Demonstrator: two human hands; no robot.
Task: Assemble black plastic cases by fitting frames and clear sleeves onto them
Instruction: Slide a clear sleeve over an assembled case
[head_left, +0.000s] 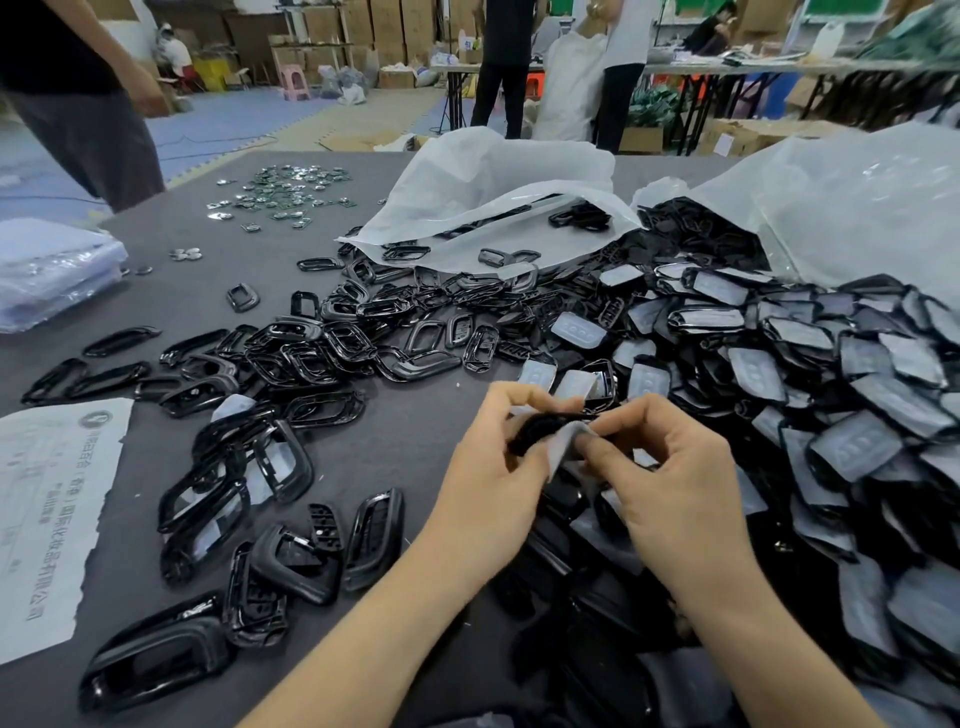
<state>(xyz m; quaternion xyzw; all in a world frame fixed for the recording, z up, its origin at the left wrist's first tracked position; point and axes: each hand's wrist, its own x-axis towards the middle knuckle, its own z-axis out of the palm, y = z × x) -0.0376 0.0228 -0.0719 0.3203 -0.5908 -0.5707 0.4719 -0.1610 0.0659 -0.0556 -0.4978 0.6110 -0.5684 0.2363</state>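
Observation:
My left hand (488, 483) grips a small black plastic case (540, 428) just above the table, near its middle front. My right hand (670, 473) pinches a clear sleeve (569, 441) that partly wraps the case. Both hands meet over the piece and hide most of it. Glossy black frames (311, 353) lie scattered to the left and ahead. A big heap of black cases in clear sleeves (810, 374) covers the right side.
The dark grey table (405, 441) also holds two white plastic bags (498, 176) spilling parts, small shiny metal pieces (291, 192) at the far left, a printed paper sheet (47, 509) and stacked clear packets (47, 270). People stand beyond the table.

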